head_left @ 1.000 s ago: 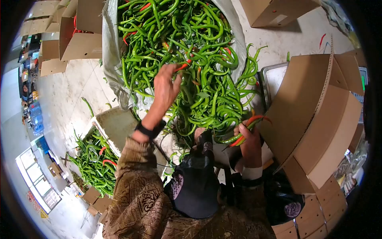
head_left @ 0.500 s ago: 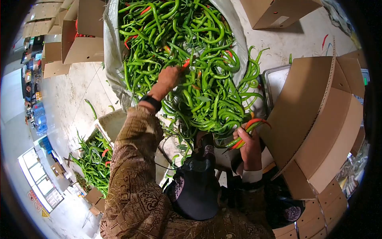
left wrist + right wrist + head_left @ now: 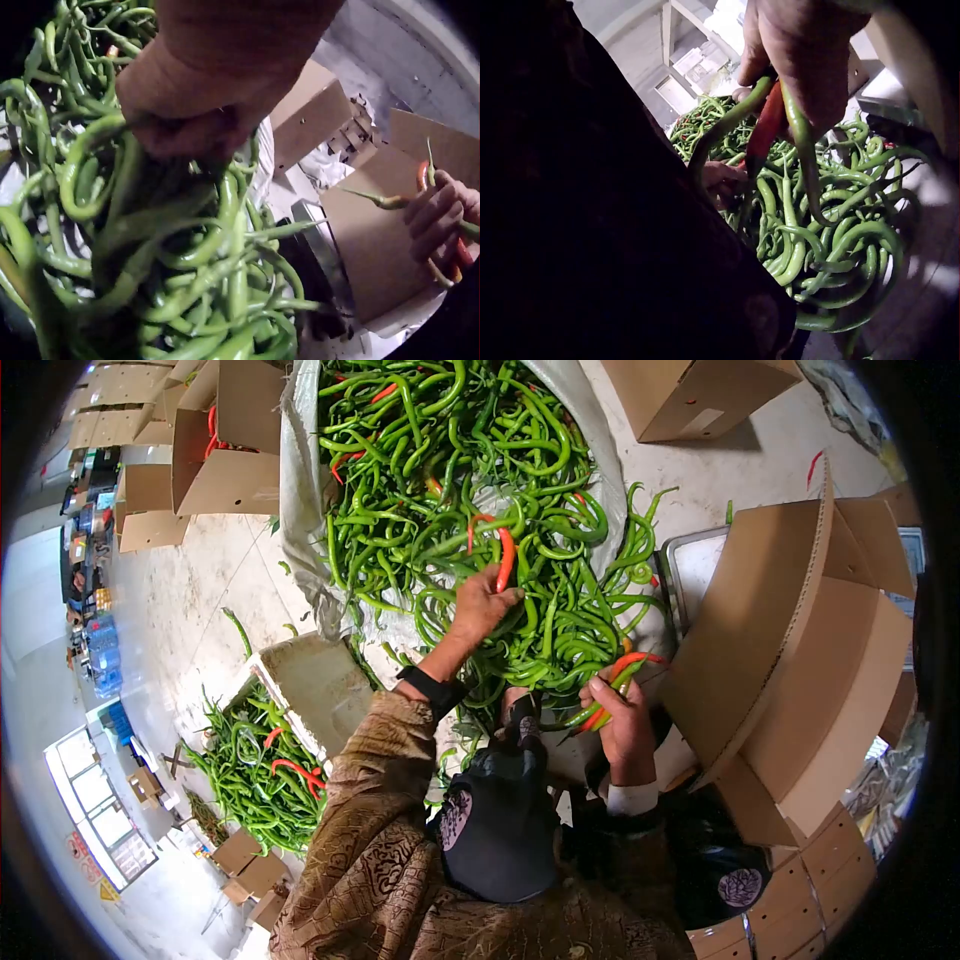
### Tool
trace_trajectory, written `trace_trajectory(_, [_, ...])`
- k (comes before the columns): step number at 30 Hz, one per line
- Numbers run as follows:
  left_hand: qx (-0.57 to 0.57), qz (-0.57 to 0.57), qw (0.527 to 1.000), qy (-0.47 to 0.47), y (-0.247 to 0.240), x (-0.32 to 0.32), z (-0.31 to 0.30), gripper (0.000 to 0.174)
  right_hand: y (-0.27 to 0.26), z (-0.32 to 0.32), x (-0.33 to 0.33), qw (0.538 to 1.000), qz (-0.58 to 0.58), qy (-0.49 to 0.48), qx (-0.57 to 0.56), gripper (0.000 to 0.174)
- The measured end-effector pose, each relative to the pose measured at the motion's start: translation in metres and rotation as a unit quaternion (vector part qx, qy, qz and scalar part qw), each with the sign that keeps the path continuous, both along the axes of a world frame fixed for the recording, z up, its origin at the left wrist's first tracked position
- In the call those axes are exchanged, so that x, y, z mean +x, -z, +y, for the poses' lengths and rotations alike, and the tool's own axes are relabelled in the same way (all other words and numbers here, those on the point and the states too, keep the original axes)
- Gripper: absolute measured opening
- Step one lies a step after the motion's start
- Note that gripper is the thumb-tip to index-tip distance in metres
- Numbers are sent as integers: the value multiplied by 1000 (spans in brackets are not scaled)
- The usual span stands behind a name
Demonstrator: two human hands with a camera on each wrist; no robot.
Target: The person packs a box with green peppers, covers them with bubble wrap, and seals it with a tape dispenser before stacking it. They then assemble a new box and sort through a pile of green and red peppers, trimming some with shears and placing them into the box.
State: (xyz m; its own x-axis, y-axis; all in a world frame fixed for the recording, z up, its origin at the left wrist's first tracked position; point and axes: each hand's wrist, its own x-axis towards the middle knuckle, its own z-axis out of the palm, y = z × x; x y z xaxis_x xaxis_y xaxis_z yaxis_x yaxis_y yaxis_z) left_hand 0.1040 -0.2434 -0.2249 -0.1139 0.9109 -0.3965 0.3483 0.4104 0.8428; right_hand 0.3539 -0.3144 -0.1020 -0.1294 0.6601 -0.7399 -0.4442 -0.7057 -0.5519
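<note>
A big heap of long green chili peppers [image 3: 560,630], with a few red ones among them, fills an open white woven sack [image 3: 303,510]. Over the heap's near part, my left hand [image 3: 478,610] pinches a curved red chili pepper [image 3: 506,560], which sticks up past the fingertips; the left wrist view has that hand's fingers in shadow. My right hand [image 3: 626,728] grips a small bunch of red and green chili peppers [image 3: 626,672] at the heap's near right side. In the right wrist view, a red pepper [image 3: 768,127] hangs from this bunch between two green ones.
An open cardboard box [image 3: 750,580] stands close to the right of my right hand. To the left, a dirty white foam box [image 3: 315,685] lies beside a second pile of green peppers [image 3: 250,780]. More cartons [image 3: 235,480] stand at the upper left, another box [image 3: 690,400] at the upper right.
My left hand reached down into the heap, took hold of a red chili pepper and drew back toward me and to the right with it. The right hand kept its bunch nearly in place.
</note>
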Motion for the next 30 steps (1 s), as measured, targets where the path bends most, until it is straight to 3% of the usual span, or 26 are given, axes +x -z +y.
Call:
trace_trajectory(1, [-50, 14, 999, 5, -3, 8, 4, 45, -3, 2, 1, 1000, -2, 2, 5, 13])
trace_trajectory(3, [-22, 66, 997, 14, -11, 13, 4, 39, -11, 0, 0, 1000, -17, 16, 10, 12])
trace_trajectory(5, [-99, 121, 986, 52, -25, 9, 11, 33, -14, 1, 1, 999, -20, 22, 12, 12])
trace_trajectory(7, [-54, 151, 984, 80, -22, 2, 7, 25, -15, 0, 3, 999, -26, 27, 12, 11])
trace_trajectory(9, [-80, -6, 996, 37, -8, -6, 0, 21, -15, -3, 4, 999, -18, 34, 17, 14])
trace_trajectory(10, [-111, -96, 989, -2, -28, -6, -2, 18, -15, -4, 4, 999, -17, 34, 20, 14])
trace_trajectory(13, [-164, -131, 977, -33, -96, -11, -7, 14, -17, -6, 11, 999, -18, 35, 33, 15])
trace_trajectory(15, [-71, -86, 994, 13, -112, -20, -24, 19, -21, -4, 12, 999, -9, 25, 37, 14])
trace_trajectory(16, [-22, -8, 998, 52, -120, -25, -34, 26, -20, -5, 12, 999, -18, 13, 32, 13])
trace_trajectory(19, [-113, -153, 981, -33, -174, -10, -46, 30, -32, -3, 5, 998, 8, 5, 64, 12])
trace_trajectory(21, [-144, -265, 953, 37, -172, -5, -56, 29, -34, -5, 1, 997, 20, -11, 67, 18])
trace_trajectory(24, [-48, -143, 974, 167, -158, 36, -75, 28, -40, -6, -8, 994, 44, -42, 86, 17])
trace_trajectory(25, [-51, -144, 961, 231, -155, 47, -78, 30, -34, -10, -10, 994, 43, -45, 85, 17])
trace_trajectory(27, [-35, -115, 950, 288, -160, 65, -77, 30, -25, -14, -11, 995, 10, 18, 98, 16])
trace_trajectory(28, [-33, -118, 950, 287, -150, 65, -76, 30, -22, -14, -3, 995, -6, 10, 102, 17])
trace_trajectory(30, [157, -83, 955, 238, -123, 63, -73, 28, -29, -9, 6, 991, -72, 19, 110, 19])
